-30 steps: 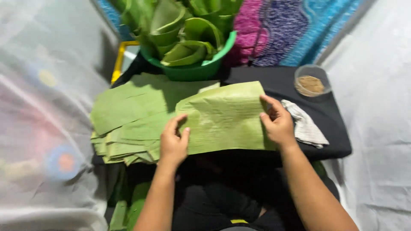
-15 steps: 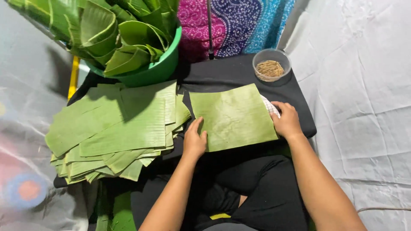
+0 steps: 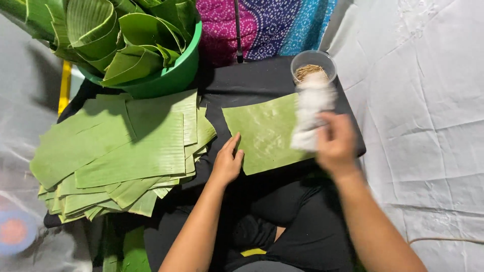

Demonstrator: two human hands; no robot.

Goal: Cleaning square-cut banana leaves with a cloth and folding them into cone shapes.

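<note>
1. Sitting left of the single leaf sheet (image 3: 264,133), a thick stack of cut leaves (image 3: 118,156) fans over the black board (image 3: 252,80); a green tub (image 3: 171,75) of rolled leaves stands just behind that stack.
2. Left hand (image 3: 227,162) lies flat, fingers together and extended, pressing the sheet's near-left edge; it grips nothing.
3. Single leaf sheet lies flat between both hands.
4. Right hand (image 3: 335,143), blurred, is closed around a white cloth (image 3: 310,111) held over the sheet's right edge.
5. Behind the sheet's far-right corner stands a clear cup (image 3: 313,64) of thin sticks.
</note>
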